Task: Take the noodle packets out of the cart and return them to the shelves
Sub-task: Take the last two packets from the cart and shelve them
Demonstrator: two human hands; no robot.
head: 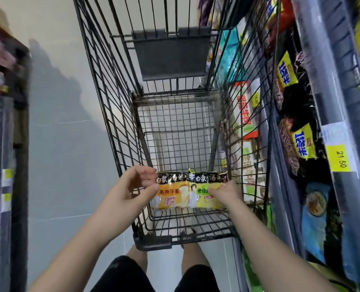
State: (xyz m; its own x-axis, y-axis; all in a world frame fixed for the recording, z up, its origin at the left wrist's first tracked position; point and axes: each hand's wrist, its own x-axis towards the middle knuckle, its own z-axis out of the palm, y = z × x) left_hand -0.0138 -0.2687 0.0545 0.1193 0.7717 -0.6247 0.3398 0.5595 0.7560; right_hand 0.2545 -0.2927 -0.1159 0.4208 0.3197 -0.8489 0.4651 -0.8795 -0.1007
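Note:
Two noodle packets lie side by side in the near end of the black wire cart [120, 114]. The orange noodle packet [170, 196] is on the left, the yellow-green noodle packet [202, 193] on the right; both have black tops. My left hand [132, 188] is at the orange packet's left edge, thumb and fingers curved around that edge. My right hand [225, 193] rests on the yellow-green packet's right part, fingers curled over it. The cart's floor beyond the packets holds nothing.
Shelves [330, 114] on the right carry black-and-yellow noodle packs [301, 142], blue packs and a yellow price tag [341, 158] reading 21.50. Another shelf unit [4, 123] stands on the left. Pale floor [63, 123] runs between it and the cart. My legs show below the cart handle.

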